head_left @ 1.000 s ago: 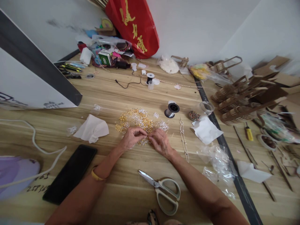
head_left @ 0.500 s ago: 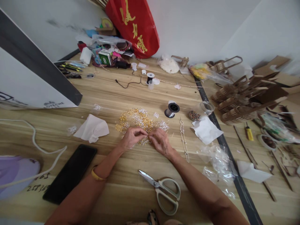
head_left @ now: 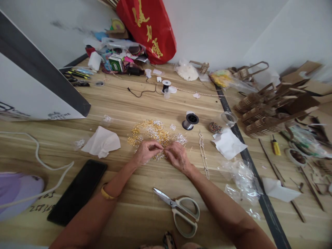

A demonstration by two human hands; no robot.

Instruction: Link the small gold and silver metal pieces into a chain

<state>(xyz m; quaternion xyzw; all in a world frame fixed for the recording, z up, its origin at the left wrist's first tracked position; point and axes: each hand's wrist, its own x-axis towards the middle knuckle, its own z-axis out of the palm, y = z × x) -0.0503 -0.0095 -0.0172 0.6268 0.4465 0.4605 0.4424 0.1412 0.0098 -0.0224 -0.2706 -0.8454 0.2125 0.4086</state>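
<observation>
My left hand point(head_left: 147, 152) and my right hand point(head_left: 177, 156) meet fingertip to fingertip over the near side of a pile of gold and silver beads and findings point(head_left: 153, 131). Both hands are pinched closed; whatever sits between the fingertips is too small to make out. Just beyond my right hand lies a little heap of silver pins point(head_left: 181, 139). A beaded chain point(head_left: 203, 155) stretches along the table to the right of it. Scissors with pale handles point(head_left: 178, 211) rest between my forearms, blades pointing left.
A black phone point(head_left: 77, 192) and white paper point(head_left: 102, 142) lie on the left. A wire spool point(head_left: 190, 121), a clear jar point(head_left: 228, 119), paper point(head_left: 229, 144) and plastic bags point(head_left: 243, 178) are on the right. Small wooden baskets point(head_left: 267, 110) and a red bag point(head_left: 147, 31) stand farther back.
</observation>
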